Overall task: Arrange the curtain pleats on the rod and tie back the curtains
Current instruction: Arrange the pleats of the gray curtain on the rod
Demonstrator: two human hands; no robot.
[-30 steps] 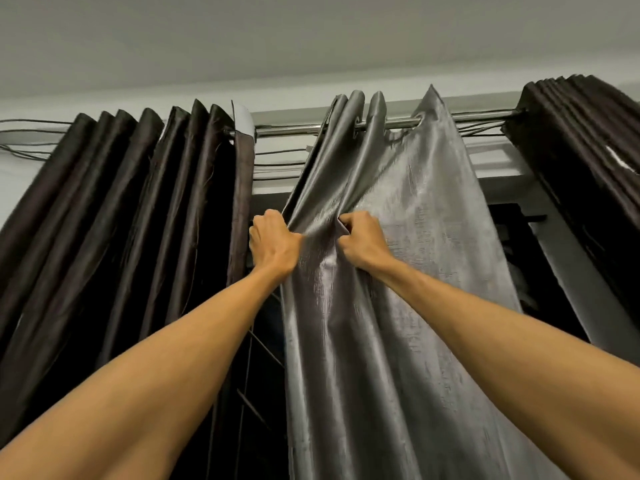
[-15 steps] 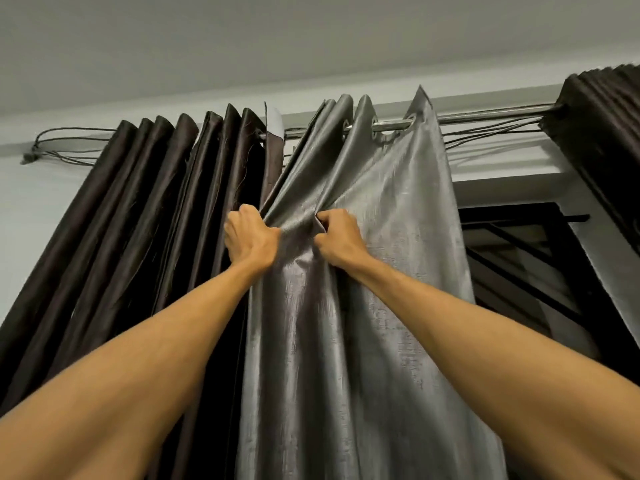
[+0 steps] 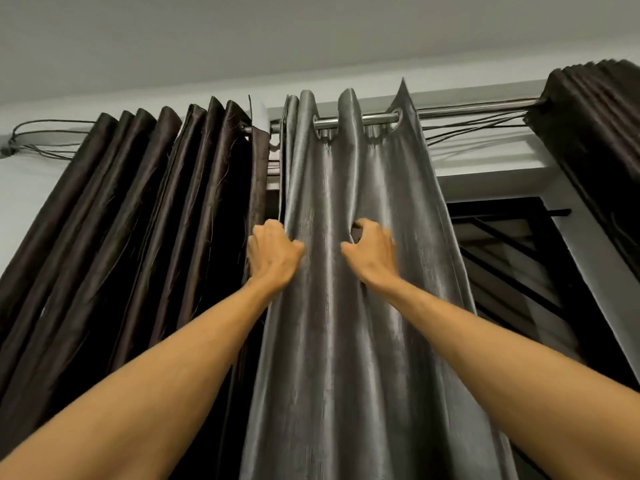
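Head view looks up along our two raised arms at the grey curtain [image 3: 363, 341], which hangs by its eyelets [image 3: 397, 120] from the metal rod [image 3: 379, 118]. It sits between the bunched left dark curtain [image 3: 138, 202] and, well apart, the right dark curtain [image 3: 595, 126].

Our left hand [image 3: 273, 252] grips the grey curtain's left edge, fingers curled behind it and thumb on the front. Our right hand [image 3: 372, 252] is blurred, but its curled fingers and thumb seem to pinch a fold near the middle.

We judge that we are setting the pleats. No tie-back is in sight, so that part is not yet done.

Several things could go wrong from here:
- Pulling down rather than sideways would load the rod and strain the eyelets.
- Uneven tugs from our two hands would leave pleats of unequal depth.
- The slick fabric could slip out of the right hand's shallow pinch.
- A sliding eyelet could snag the thin cords [image 3: 467, 128] that run just beside the rod on the right.
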